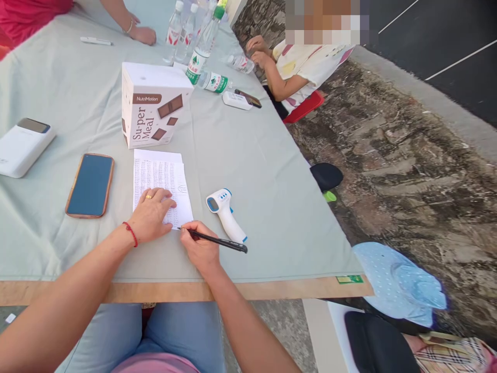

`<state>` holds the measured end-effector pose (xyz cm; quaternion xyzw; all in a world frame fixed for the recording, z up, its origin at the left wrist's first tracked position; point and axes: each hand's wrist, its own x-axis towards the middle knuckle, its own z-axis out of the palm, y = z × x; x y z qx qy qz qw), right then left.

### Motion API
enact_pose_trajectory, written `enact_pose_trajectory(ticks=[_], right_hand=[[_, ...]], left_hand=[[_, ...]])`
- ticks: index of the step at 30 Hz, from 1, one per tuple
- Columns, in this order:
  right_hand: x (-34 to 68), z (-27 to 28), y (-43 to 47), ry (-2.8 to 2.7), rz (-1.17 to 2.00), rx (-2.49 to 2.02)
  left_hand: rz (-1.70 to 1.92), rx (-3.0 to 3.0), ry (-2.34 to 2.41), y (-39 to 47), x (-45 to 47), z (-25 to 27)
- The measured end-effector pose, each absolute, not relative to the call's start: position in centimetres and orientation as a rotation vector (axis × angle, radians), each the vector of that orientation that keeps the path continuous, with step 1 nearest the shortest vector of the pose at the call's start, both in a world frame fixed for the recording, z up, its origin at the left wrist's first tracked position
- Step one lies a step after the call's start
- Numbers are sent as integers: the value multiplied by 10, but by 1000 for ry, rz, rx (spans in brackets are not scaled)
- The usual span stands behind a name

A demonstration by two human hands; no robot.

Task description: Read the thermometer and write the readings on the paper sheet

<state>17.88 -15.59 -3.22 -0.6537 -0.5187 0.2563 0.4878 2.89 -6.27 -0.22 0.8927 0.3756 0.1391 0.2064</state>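
Note:
Under my left hand (152,216) lies a white paper sheet (176,171) covered in rows of small writing. That hand rests on it with the fingers spread. My right hand (200,247) grips a black pen (221,241), its tip at the lower right edge of the sheet. To the right of the paper is a white and blue infrared thermometer (226,215). A smartphone (90,185) in a brown case lies left of the sheet. Just behind the paper stands a white and brown box (155,106) marked "Su-per Meal".
A white power bank (26,146) sits at the far left. Several water bottles (200,52) and another phone (248,98) are at the back. One person's hand (143,35) rests near a white marker (96,41); another person (287,77) sits at the right edge.

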Motion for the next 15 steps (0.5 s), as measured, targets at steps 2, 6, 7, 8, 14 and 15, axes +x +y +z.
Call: enact_pose_trajectory(ticks=[2,6,7,8,14,15], right_hand=[[179,-33,-156,-1223,618,-1588],[178,-33,-156,-1197,606,-1609],[179,-33,-156,-1207,606,-1616],[179,-33,-156,-1217,603,-1622],[178,-30,-156,-1268,598,-1613],[178,-30,-156,-1276,595,-1610]], left_hand=[[391,2497,1047,-62,29,-3],[377,2493,1050,-62,29,-2],[371,2489,1051,-63,29,-2],[368,2485,1052,-63,29,-1],[379,2490,1046,-64,29,-2],[371,2487,1050,-64,29,-2]])
